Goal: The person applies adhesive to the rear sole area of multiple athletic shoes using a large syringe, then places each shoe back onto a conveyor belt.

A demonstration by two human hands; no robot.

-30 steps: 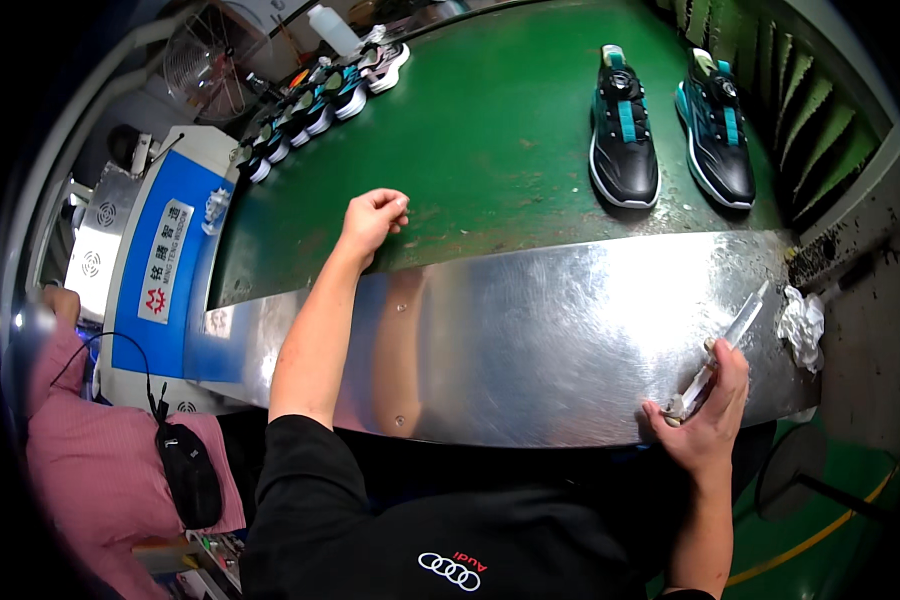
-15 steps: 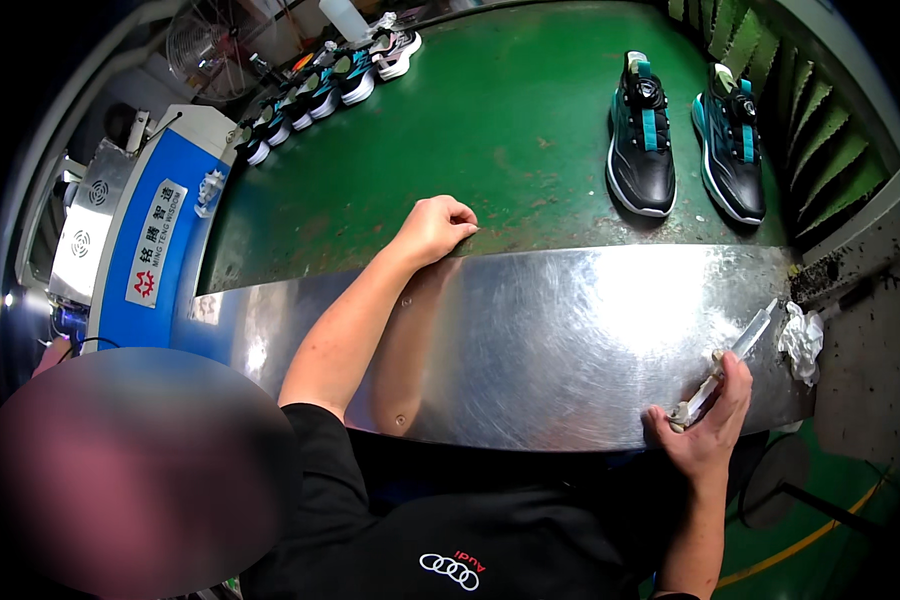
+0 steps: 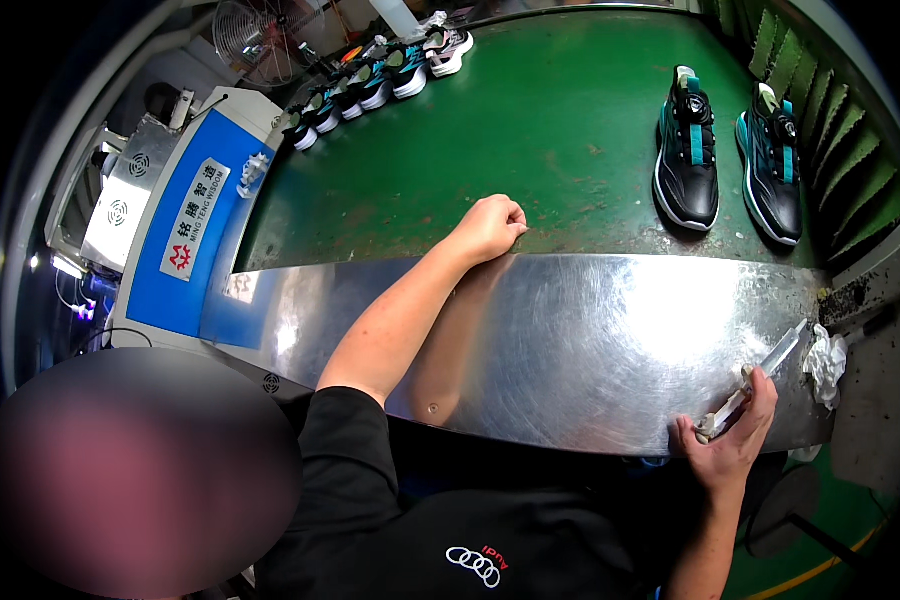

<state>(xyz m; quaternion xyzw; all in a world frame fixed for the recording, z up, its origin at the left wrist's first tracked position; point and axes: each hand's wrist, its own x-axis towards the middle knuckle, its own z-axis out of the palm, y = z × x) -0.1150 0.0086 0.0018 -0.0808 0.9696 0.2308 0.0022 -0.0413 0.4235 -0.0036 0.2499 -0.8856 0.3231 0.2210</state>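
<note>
My left hand [image 3: 493,228] rests where the green work surface [image 3: 560,130] meets the steel ledge [image 3: 560,350], fingers curled in. Whatever is inside those fingers, if anything, is hidden. At the right end of the ledge, my right hand [image 3: 735,430] is closed around a slim clear syringe-like tool [image 3: 782,348], its tip pointing away to the right. Beside that tip lies a crumpled white tissue [image 3: 825,366]. Two black sneakers with teal straps stand beyond the ledge at the right, the left one [image 3: 687,190] and the right one [image 3: 773,190], toes toward me.
Several sneakers [image 3: 407,72] line the far left edge of the green surface. A blue and white machine [image 3: 180,225] borders the left side, with a fan [image 3: 260,40] behind it. Green hanging flaps [image 3: 850,150] edge the right side.
The whole scene has shifted rightward and slightly down in the picture as my head turned. Both hands keep their places on the ledge, the right one still on the tool.
</note>
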